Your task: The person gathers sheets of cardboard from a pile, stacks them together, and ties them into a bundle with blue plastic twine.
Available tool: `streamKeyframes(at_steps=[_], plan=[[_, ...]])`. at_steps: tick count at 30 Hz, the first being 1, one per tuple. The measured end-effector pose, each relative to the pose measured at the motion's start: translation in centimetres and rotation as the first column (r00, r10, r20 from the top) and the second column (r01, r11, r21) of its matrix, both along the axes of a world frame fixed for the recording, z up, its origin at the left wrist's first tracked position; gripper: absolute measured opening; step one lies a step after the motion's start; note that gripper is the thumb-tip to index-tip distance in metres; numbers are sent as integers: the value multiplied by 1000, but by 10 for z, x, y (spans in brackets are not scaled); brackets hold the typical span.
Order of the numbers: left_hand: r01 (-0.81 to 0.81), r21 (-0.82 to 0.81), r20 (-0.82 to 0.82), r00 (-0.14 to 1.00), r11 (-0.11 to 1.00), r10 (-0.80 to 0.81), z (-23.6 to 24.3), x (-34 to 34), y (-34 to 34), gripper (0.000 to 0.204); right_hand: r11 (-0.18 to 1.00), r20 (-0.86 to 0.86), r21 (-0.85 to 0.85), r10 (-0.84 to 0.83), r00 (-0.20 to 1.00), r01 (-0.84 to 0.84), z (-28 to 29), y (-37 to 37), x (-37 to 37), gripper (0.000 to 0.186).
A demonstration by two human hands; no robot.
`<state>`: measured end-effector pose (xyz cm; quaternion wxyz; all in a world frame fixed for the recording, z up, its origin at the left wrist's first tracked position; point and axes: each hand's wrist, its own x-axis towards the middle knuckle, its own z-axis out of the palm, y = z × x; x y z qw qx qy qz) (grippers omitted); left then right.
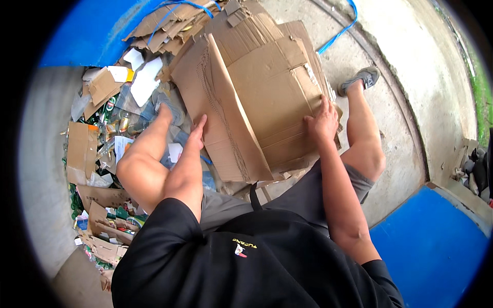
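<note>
Fingers of the left hand (197,132) are held close together, almost straight, resting against the left edge of the cardboard pile (277,97); those of the right hand (323,122) lie on its right edge, thumb spread apart, and whether they grip anything is hard to tell. Two hands, then, and one pile between them, sitting in front of the person between two bare legs.

From the left: one grey wall (43,154), then a heap of rubbish with glass bottles (109,105), several green, too jumbled to count. One tan cardboard piece (82,146) stands out among them, and above it one large white sheet (146,82). One blue panel (82,41) fills the upper left, with one blue strap (192,4) near its right end. One left shoe (174,109) is partly hidden beside the pile, which has several layers and one raised flap (233,102) along its left part. Further right come a second blue strap (339,36), one right shoe (367,77) on concrete floor (411,138), a second blue panel (431,241) and one strip of grass (484,102).
</note>
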<state>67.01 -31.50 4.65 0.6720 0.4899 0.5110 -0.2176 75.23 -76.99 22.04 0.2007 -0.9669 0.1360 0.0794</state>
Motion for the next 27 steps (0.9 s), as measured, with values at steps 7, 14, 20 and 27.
streamKeyframes(at_steps=[7,14,20,27], plan=[[-67,175,-107,991,982,86,-24,-25,13,143,1000,-12,-26,-17,1000,17,-6,5,1,91],[73,-62,-104,991,995,-79,12,7,-7,145,1000,-28,-4,-29,999,28,0,1,4,89],[-40,50,-21,999,998,41,-22,-2,-2,140,1000,10,14,8,1000,-8,4,7,5,92],[-131,36,-37,991,991,132,17,5,-2,124,998,-42,12,-54,998,55,3,6,7,94]])
